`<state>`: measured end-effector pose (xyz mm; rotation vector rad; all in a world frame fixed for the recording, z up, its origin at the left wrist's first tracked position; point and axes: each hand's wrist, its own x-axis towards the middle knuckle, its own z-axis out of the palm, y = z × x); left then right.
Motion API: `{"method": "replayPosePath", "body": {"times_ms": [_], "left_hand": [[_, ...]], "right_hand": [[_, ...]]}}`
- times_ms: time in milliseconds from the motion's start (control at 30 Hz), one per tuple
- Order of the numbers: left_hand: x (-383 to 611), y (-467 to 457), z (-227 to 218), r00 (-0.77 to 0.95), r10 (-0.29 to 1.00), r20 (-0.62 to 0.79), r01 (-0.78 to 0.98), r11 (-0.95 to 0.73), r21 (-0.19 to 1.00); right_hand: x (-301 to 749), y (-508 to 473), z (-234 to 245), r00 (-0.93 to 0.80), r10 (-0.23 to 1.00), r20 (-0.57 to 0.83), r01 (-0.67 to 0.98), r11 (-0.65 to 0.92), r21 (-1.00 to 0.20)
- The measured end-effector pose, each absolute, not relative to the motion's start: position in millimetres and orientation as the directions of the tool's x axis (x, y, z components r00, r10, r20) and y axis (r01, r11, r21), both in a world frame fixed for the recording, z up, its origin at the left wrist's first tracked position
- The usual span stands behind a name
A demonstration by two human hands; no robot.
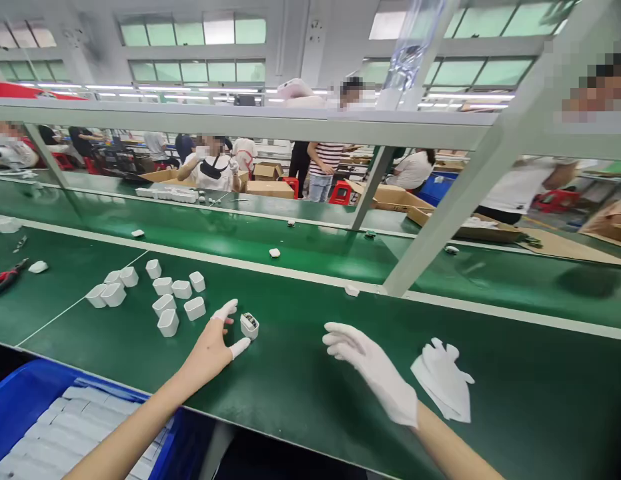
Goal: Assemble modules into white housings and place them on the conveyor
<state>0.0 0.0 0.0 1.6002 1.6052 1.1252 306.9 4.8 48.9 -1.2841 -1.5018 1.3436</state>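
Note:
On the green bench top (300, 400), my left hand (213, 343) reaches toward a small white housing (249, 325) with metal parts showing inside its top. White finger cots cover its thumb and index finger, which are spread around the housing. The thumb tip is at the housing's lower left edge; I cannot tell whether it touches. My right hand (367, 363), in a white glove, hovers above the bench with its fingers stretched out and nothing in it. Several white cup-shaped housings (181, 289) stand to the left of my left hand.
A spare white glove (444, 380) lies right of my right hand. Red-handled pliers (9, 277) are at far left. A blue bin (20, 393) of white pieces sits below the front edge. A slanted post (440, 213) rises behind. A belt (230, 243) carries small parts; people work beyond.

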Motion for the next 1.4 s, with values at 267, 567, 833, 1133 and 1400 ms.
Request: {"method": "replayPosePath", "body": {"times_ms": [267,567,833,1133,1400], "left_hand": [[16.5,26.5,-10.8,0.033,0.999,0.032,0.472,-0.043,0.88],[48.3,75.3,10.0,0.345,0.937,0.051,0.592,-0.259,0.763],[84.2,75.7,-4.6,0.44,0.888,0.13,0.55,-0.382,0.743],[81.0,72.8,-10.3,0.437,0.853,0.285,0.455,-0.483,0.748],[80.0,75.5,-13.4,0.422,0.859,0.29,0.423,-0.469,0.775]], "right_hand": [[224.4,64.7,-4.7,-0.447,0.894,0.004,0.555,0.281,-0.782],[228.5,80.9,-2.7,-0.438,0.884,0.161,0.478,0.381,-0.792],[271.9,82.5,-5.8,-0.421,0.838,0.346,0.42,0.518,-0.745],[276.9,77.1,-16.4,-0.406,0.82,0.403,0.349,0.546,-0.761],[273.1,81.0,-16.6,-0.43,0.764,0.481,0.344,0.632,-0.695]]}}
